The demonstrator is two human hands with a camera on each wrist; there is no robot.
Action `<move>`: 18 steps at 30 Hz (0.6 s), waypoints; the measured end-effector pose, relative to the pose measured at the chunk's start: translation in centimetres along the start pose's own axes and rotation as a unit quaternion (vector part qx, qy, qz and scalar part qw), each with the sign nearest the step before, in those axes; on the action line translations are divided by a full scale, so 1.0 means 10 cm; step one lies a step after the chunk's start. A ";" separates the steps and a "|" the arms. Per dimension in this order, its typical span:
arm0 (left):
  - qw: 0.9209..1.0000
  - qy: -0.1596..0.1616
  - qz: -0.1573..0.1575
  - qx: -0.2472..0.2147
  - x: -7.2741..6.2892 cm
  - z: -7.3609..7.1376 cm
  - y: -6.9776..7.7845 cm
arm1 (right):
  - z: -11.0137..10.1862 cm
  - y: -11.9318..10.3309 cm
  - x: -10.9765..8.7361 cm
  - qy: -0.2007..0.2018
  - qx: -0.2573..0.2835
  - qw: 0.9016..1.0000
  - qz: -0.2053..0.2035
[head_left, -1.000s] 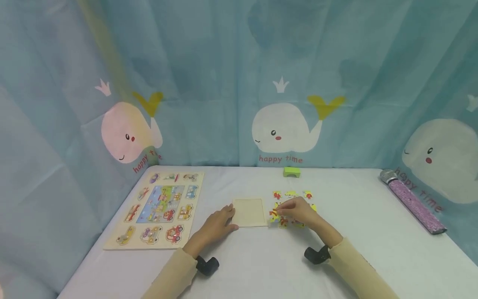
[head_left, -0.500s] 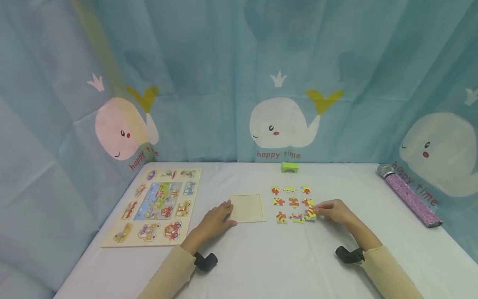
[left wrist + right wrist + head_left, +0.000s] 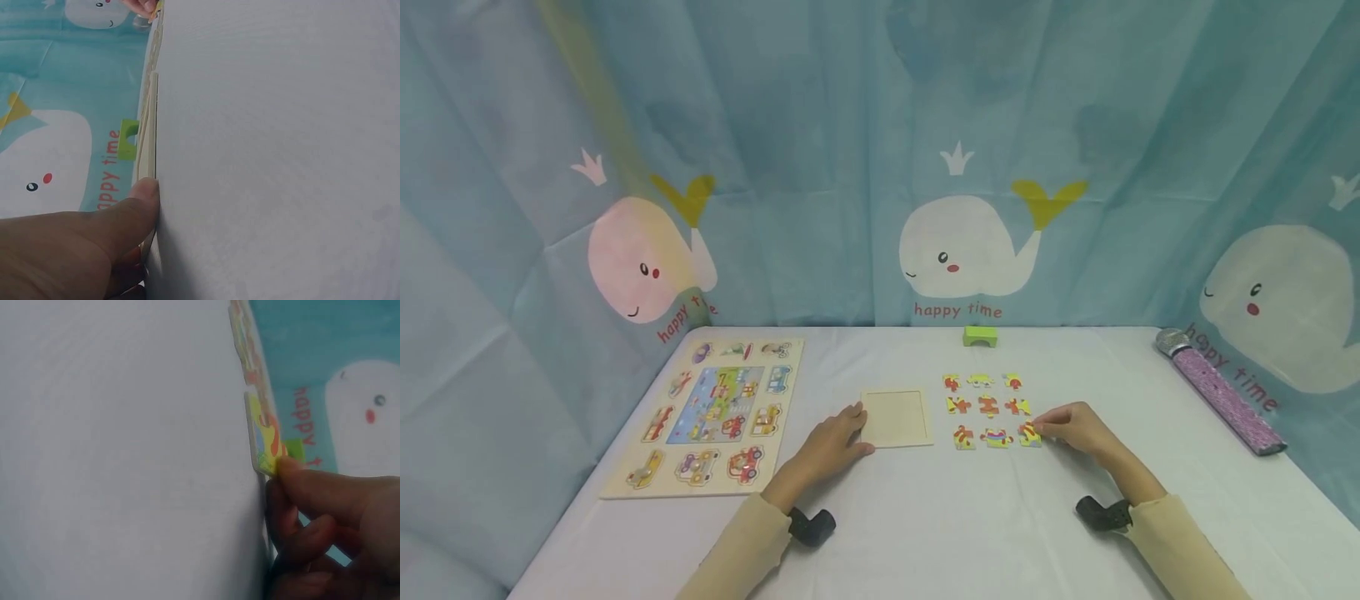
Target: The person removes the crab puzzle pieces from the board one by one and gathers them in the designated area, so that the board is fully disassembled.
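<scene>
My right hand [image 3: 1081, 428] pinches the right edge of a yellow-and-red jigsaw piece [image 3: 1030, 434] between thumb and fingers. In the right wrist view the thumb lies on top of that same jigsaw piece [image 3: 265, 434], close to the tabletop. The other jigsaw pieces [image 3: 988, 405] lie in spaced rows to its left and behind it. My left hand [image 3: 832, 443] touches the left side of a square wooden puzzle tray [image 3: 897, 446], its thumb at the front left corner. From the left wrist, the thumb shows against the edge of the tray [image 3: 152, 119].
At left lies a large wooden vehicle puzzle board [image 3: 700, 493]. A green arch block [image 3: 980, 336] stands at the back, and a microphone with a pink glittery handle [image 3: 1228, 400] lies at right. Behind the white table [image 3: 955, 533] hangs a blue whale-print curtain [image 3: 812, 167].
My right hand has gone from the left of the jigsaw pieces to the front right one and drawn it slightly away from the piece behind. My left hand stays at the tray.
</scene>
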State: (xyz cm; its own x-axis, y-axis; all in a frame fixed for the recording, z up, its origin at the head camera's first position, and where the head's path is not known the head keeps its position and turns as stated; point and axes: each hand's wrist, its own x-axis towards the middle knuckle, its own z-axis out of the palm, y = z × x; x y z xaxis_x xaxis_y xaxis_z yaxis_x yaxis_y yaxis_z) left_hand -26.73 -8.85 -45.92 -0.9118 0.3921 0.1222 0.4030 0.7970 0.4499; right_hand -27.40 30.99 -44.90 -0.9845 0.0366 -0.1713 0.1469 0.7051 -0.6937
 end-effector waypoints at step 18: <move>1.000 -0.007 0.012 0.003 0.00 -0.01 -0.01 | 0.04 0.00 -0.03 0.026 -0.014 0.999 -0.020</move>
State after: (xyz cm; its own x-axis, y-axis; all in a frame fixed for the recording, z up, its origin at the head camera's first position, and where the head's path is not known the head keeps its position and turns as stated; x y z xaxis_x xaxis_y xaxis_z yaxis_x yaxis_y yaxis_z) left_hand -26.81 -8.96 -45.93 -0.9008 0.4172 0.1205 0.4251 0.7902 0.4415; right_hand -27.05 30.70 -45.14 -0.9934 0.0437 -0.1060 0.1045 0.7257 -0.6801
